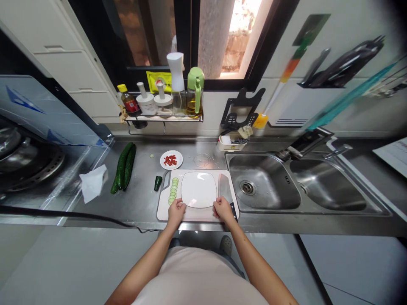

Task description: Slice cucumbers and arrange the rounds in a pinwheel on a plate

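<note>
A white squarish plate (pixel 199 189) with a thin dark rim is over the cutting board (pixel 193 216). At its near left corner, my left hand (pixel 176 212) is closed on the edge, fingers pinched. My right hand (pixel 224 208) pinches the near right corner. Cucumber slices (pixel 173 191) lie in an overlapping row on the board, just left of the plate. To the right, a knife (pixel 225 186) lies on the board, its black handle partly hidden by my right hand. A cut cucumber piece (pixel 158 183) rests on the counter beside the board.
Whole cucumbers (pixel 124 167) and a white tissue (pixel 93 183) lie to the left. Behind the board stands a small plate (pixel 162 163) of chopped red pieces. A double sink (pixel 265 203) is on the right; a bottle rack (pixel 165 118) hangs at the back.
</note>
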